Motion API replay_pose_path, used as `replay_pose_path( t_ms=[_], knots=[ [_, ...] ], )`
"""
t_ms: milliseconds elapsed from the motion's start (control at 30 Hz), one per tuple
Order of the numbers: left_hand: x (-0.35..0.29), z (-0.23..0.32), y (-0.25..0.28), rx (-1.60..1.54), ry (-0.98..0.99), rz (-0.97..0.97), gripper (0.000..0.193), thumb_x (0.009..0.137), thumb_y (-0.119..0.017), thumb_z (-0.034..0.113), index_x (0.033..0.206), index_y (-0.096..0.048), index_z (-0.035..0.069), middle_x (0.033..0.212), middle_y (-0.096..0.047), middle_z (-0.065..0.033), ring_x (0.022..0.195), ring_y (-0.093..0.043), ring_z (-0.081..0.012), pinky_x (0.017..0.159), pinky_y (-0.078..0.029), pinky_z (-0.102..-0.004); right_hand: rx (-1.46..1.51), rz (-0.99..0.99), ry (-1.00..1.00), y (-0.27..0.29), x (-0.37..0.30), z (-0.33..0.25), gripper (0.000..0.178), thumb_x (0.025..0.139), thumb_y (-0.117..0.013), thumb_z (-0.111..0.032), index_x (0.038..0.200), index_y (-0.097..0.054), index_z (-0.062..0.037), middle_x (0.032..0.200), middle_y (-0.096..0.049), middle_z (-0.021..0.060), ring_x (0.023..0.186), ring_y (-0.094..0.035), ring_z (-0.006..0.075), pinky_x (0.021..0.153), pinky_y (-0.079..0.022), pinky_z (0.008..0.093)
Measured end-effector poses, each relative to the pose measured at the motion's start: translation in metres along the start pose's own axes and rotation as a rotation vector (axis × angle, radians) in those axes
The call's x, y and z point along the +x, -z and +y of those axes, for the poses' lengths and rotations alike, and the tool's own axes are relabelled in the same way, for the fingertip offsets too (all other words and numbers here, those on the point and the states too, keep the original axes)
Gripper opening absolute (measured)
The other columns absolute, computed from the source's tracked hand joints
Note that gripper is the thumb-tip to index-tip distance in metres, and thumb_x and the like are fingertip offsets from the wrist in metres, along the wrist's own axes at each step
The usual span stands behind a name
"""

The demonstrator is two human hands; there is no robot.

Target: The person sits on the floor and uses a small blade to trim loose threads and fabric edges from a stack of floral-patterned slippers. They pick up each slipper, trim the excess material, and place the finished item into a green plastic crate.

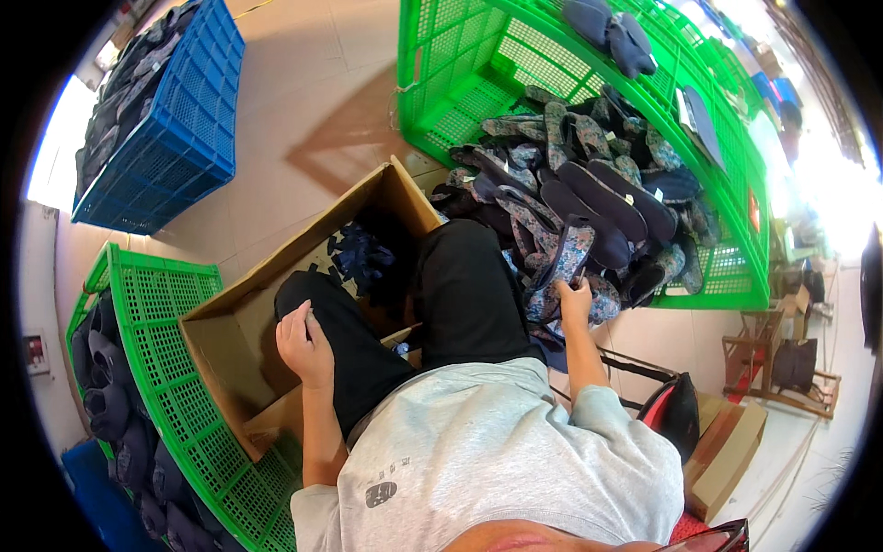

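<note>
My right hand (576, 302) is closed on a floral-patterned shoe (568, 256) at the near edge of a large pile. That pile of shoes (598, 198), some with floral uppers and some with dark soles turned up, fills a big green crate (418, 101) lying open toward me. Above my left knee, my left hand (305, 348) is curled shut with the fingers pressed together; whatever it may hold is too small to make out. Between my legs and to their left stands an open cardboard box (230, 336) with dark blue pieces (361, 256) inside.
At the left, another green crate (166, 354) holds dark shoes (110, 405). A loaded blue crate (189, 120) stands far left. Dark slippers (609, 35) lie on the right crate's upper side. A wooden stool (768, 359) and a flat carton (727, 455) are at the right.
</note>
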State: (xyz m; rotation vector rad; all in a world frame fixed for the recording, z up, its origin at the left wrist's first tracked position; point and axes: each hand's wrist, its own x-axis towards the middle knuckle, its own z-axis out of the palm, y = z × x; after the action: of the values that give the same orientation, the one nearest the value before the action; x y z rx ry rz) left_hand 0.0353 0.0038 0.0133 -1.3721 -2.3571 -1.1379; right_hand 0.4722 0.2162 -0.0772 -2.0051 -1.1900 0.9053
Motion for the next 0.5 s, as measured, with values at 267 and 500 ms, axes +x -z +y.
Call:
replay_pose_path(
  t_ms=[267,500],
  knots=[
    [0.004,-0.002,0.005,-0.042,0.009,-0.037,0.021,0.083,-0.062,-0.003,0.101,-0.070,0.003,0.094,-0.069,-0.0119,0.087,-0.064,-0.0296,0.081,-0.050,-0.0374,0.774,-0.132,0.216,0.009,-0.012,-0.120,0.037,0.084,-0.071,-0.007,0.117,-0.055,-0.0042,0.100,-0.061,0.0022,0.079,-0.060,0.0136,0.072,-0.050,0.0292],
    [0.049,0.046,0.027,-0.322,0.074,-0.055,0.016,0.086,-0.064,-0.005,0.100,-0.069,0.002,0.087,-0.067,-0.0112,0.078,-0.064,-0.0220,0.071,-0.051,-0.0296,0.847,-0.629,0.017,-0.059,-0.093,-0.182,0.025,0.083,-0.070,-0.011,0.104,-0.055,-0.0109,0.083,-0.061,-0.0017,0.055,-0.053,0.0063,0.044,-0.039,0.0195]
  ],
)
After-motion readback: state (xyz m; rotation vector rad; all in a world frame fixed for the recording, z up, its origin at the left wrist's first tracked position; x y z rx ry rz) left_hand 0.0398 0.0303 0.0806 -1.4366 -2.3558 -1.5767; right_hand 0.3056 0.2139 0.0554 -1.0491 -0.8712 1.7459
